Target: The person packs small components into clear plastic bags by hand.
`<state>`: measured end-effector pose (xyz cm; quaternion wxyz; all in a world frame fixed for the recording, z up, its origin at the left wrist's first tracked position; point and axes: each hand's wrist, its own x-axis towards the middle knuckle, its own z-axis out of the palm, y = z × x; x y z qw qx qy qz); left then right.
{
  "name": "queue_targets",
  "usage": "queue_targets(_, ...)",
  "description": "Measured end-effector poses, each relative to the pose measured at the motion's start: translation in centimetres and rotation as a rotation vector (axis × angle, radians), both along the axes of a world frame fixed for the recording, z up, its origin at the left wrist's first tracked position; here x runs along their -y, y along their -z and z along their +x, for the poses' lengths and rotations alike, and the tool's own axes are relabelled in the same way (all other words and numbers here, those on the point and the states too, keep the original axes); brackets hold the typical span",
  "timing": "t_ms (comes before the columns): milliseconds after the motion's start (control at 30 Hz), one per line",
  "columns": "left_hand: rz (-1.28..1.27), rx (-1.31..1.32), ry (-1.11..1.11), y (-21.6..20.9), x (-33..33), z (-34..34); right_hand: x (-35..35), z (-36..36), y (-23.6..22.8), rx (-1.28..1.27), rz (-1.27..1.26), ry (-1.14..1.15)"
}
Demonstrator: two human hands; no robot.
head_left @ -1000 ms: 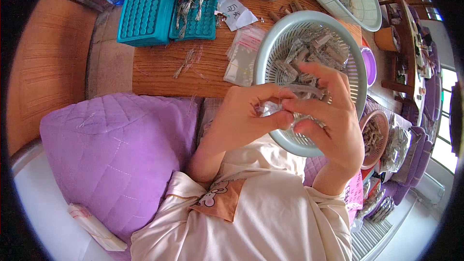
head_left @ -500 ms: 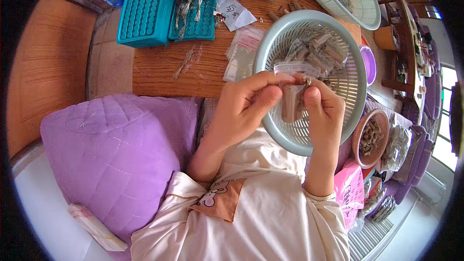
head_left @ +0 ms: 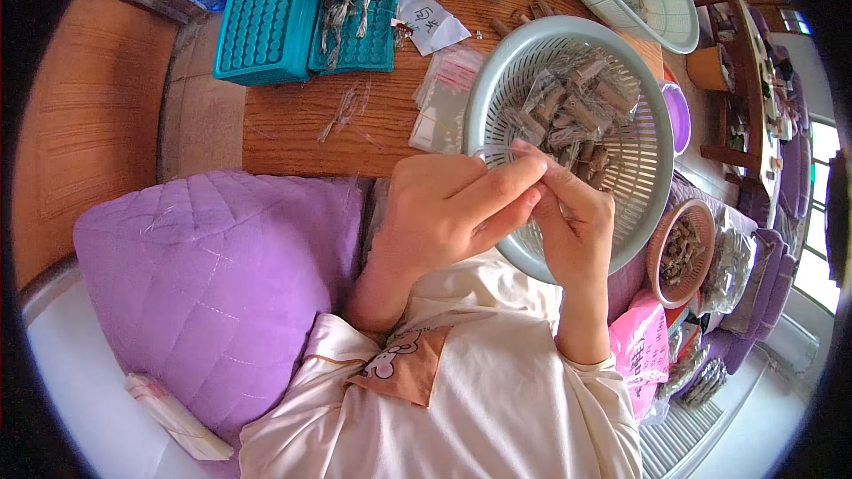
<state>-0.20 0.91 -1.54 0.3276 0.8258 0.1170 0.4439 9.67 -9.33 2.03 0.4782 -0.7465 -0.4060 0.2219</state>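
Observation:
Over the near side of a grey-green slotted basket [head_left: 480, 80], my left hand [head_left: 453, 204] and my right hand [head_left: 575, 213] meet at the fingertips. Both are closed in a pinch on a clear zip bag [head_left: 497, 154], of which only a thin strip shows beyond my left fingers. My hands hide the rest of it, along with anything inside. Just past the fingertips, the basket holds clear bags of short brown tube-shaped pieces [head_left: 577, 111]. Beside the basket's left rim lies a stack of flat clear zip bags [head_left: 441, 106].
At the table's back left stand teal trays [head_left: 266, 27], one bearing bundled thin wires [head_left: 348, 13]. A white paper tag [head_left: 432, 25] lies near them. A pale green basket [head_left: 661, 13] sits back right, a pinkish-brown basket [head_left: 682, 253] at right. A purple quilted cover [head_left: 213, 275] is at left.
The zip bag with brown pieces, hanging upright before, is now mostly hidden behind my hands. My left hand has turned over it, and my fingertips have come together.

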Motion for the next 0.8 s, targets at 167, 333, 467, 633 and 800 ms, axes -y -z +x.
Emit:
queue_targets(167, -0.027, -0.008, 0.058, 0.4, 0.0, 0.4, 0.2, -0.2, -1.1, 0.450, -0.101, -0.115)
queue_targets(333, -0.170, 0.071, 0.120, 0.3, 0.1, 0.8, 1.2, -0.6, -1.6, 0.643, -0.064, -0.159)
queue_targets(467, -0.605, 0.191, -0.310, 1.4, -2.6, -0.2, 2.0, -0.7, -2.4, 0.496, -0.032, -0.157)
queue_targets(633, -0.392, 0.245, -0.101, 0.7, -0.7, -0.4, 2.5, -0.5, -2.2, 0.235, -0.040, 0.107)
queue_targets(800, -0.073, 0.130, 0.053, -1.3, 1.3, 0.2, 1.9, -0.8, -2.7, 0.247, -0.089, 0.084)
